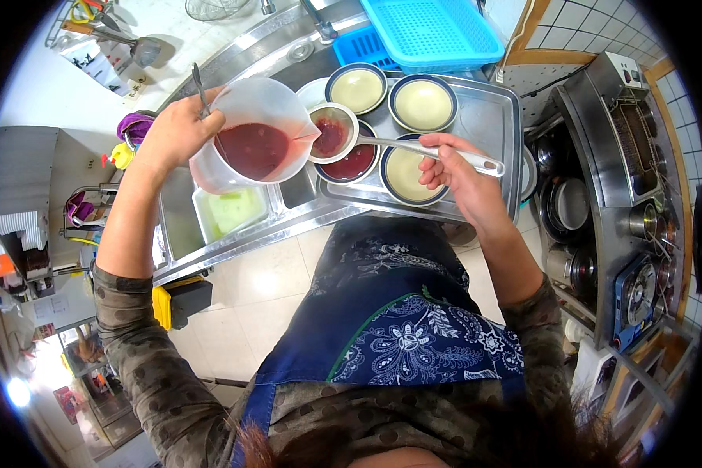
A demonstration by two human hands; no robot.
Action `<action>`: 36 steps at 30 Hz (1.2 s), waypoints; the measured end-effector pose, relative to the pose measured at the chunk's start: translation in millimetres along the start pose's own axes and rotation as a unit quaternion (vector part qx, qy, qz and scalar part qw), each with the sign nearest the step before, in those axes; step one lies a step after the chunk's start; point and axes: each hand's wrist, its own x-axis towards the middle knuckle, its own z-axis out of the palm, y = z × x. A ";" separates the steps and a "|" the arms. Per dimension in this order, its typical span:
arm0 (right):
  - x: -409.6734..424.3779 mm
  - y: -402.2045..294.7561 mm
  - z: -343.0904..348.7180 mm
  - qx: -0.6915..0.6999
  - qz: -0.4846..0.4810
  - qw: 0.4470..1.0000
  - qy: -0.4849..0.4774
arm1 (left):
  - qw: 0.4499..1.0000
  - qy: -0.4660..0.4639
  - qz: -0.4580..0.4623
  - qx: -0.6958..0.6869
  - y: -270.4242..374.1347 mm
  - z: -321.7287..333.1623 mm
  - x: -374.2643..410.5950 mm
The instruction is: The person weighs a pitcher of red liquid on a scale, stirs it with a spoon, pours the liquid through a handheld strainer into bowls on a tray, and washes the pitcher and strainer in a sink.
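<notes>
My left hand [181,128] grips a translucent plastic pitcher [254,105] and a metal utensil's handle [199,85]. Tilted, the pitcher holds dark red liquid [251,151], and its spout meets a round long-handled strainer [331,131] with red residue inside. My right hand [459,175] holds the strainer's handle. Beneath the strainer is a blue-rimmed bowl with red liquid [354,164]. Other blue-rimmed bowls, pale yellowish inside, stand around it: one at the back [357,88], one at back right [424,102], one below my right hand [409,175]. A metal tray [491,117] bears these bowls.
Blue plastic baskets [439,35] stand behind the tray, near a faucet [324,29]. A plastic container with pale green contents [231,210] sits in the steel sink [181,216] at left. A portable gas stove [637,292] and pots [570,205] are at right.
</notes>
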 end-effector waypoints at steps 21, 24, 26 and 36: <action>-7.5 30.8 -3.9 -0.008 0.029 0.999 0.011 | 0.997 0.008 -0.008 -0.071 3.8 -14.6 -14.9; -13.5 42.7 -7.8 -0.006 0.052 0.998 0.026 | 0.997 -0.004 -0.009 -0.076 8.9 -11.1 -15.0; -19.3 40.2 -7.9 -0.007 0.055 0.998 0.037 | 0.997 -0.009 -0.005 -0.073 13.9 -10.0 -13.9; -86.6 1.6 -28.5 0.000 0.014 0.994 0.106 | 0.995 0.008 0.091 0.040 49.5 0.4 -4.1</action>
